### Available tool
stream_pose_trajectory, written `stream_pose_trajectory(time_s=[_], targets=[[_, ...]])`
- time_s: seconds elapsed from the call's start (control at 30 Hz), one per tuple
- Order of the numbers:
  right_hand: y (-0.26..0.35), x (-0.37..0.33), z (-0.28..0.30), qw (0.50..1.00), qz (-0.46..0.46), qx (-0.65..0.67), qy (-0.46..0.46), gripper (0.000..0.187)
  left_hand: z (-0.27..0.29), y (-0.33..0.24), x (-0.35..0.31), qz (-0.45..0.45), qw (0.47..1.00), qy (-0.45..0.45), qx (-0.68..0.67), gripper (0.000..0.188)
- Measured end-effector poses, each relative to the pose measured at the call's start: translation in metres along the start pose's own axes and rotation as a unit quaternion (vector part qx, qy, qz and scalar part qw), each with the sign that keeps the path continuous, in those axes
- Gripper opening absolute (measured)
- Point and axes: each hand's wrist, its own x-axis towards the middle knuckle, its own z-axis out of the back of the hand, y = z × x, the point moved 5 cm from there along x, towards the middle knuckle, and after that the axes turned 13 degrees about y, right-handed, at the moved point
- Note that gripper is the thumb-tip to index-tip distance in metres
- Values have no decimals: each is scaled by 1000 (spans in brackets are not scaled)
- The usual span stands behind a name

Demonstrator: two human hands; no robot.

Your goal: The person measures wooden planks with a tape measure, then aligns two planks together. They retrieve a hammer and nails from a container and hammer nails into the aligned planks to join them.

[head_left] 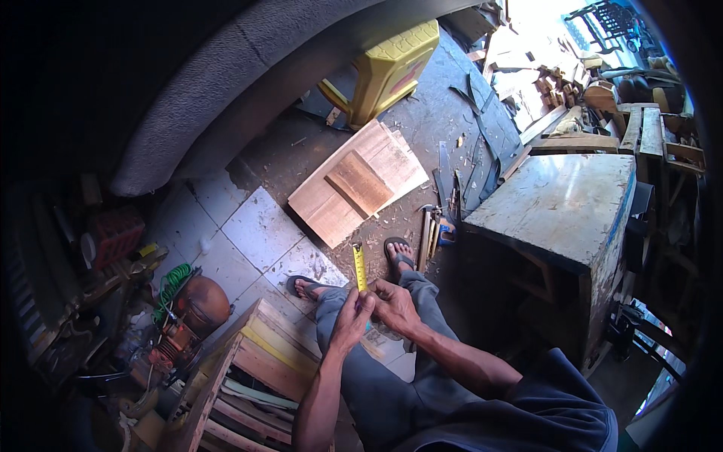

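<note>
Both hands meet in front of my knees around a tape measure, whose yellow blade [359, 268] sticks out forward, away from me. My left hand [351, 318] is closed around the lower end of the tape, with the thumb on top. My right hand [396, 309] is closed beside it, fingertips at the blade's right edge. The case is mostly hidden by the hands; a bit of teal shows below them. Beyond the blade's tip, pale wooden boards [320, 202] lie on the floor, with a smaller, darker wood piece [358, 183] on top.
A yellow plastic stool [395, 71] stands beyond the boards. Hammers [426, 237] and a handsaw [444, 169] lie right of them among wood shavings. A worn cabinet [557, 200] stands at right. An orange compressor [202, 301] and a wooden frame [226, 369] are at left.
</note>
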Motion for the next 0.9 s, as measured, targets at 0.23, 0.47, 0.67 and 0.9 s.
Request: stream_pose_trajectory(time_s=[0.23,0.47,0.67,0.9], targets=[[-153,165,107,971,-54,212,-92,31,49,81,107,132,941,-93,298,36],[-183,334,209,966,52,217,-133,25,159,138,182,157,909,-178,342,39],[-123,407,223,967,162,182,-74,24,275,130,201,121,862,-321,373,51],[-78,484,221,964,172,172,-110,25,331,84,238,69,787,-422,445,56]])
